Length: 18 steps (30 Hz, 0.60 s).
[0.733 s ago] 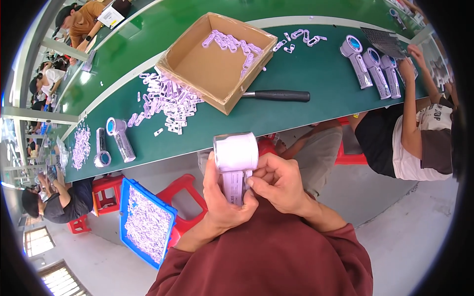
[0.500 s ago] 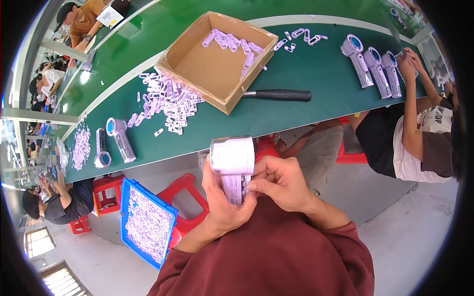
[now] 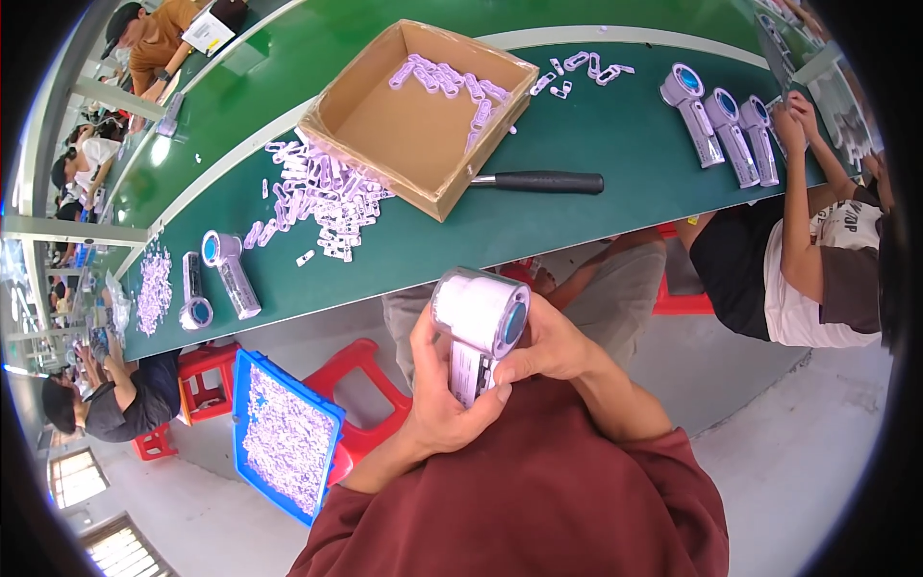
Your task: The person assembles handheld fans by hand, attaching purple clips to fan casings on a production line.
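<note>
Between my hands, in front of my chest, is a white and lilac handheld fan (image 3: 473, 306) with a wide round head and a blue disc on its right end. My left hand (image 3: 444, 399) is closed around its handle from the left, the thumb lying across the lower part. My right hand (image 3: 550, 344) grips it from the right, the thumb at the neck below the head; its other fingers are mostly hidden behind the head. A dark strip with small details shows along the side of the handle, near my right thumb.
On the green table (image 3: 423, 250) stand a cardboard box (image 3: 370, 144) with lilac parts, a heap of similar parts (image 3: 332, 197), a black-handled hammer (image 3: 548, 183) and several more fans (image 3: 694, 113). A blue tray (image 3: 240, 433) of small pieces sits lower left. A co-worker's hands (image 3: 796, 120) work at right.
The fan has turned so its blue disc now shows on the right, and its head has shifted slightly right. My right fingers moved from pinching at the handle's side to behind the head.
</note>
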Motion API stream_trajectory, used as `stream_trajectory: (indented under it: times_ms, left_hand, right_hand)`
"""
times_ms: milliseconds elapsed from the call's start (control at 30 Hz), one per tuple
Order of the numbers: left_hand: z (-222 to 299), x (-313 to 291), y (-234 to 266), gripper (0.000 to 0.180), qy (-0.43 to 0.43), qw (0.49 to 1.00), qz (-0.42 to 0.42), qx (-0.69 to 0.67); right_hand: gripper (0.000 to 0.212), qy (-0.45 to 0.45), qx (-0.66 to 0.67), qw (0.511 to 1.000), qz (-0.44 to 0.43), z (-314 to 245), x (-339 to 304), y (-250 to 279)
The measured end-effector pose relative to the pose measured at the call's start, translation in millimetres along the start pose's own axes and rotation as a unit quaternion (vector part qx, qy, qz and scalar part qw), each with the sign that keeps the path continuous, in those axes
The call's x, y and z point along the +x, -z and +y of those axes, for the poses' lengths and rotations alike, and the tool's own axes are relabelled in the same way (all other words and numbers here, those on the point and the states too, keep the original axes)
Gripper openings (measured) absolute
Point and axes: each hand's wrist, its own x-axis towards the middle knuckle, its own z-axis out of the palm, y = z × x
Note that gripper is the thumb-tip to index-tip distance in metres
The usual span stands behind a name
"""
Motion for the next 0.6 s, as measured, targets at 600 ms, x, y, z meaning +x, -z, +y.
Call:
stream_trajectory:
  times_ms: [600]
  left_hand:
    - [22.7,7.4,-5.2,0.093,-0.041,0.961,-0.031,0.273]
  right_hand:
    - [0.080,0.075,-0.053,0.992,0.090,-0.1,-5.3,-17.3]
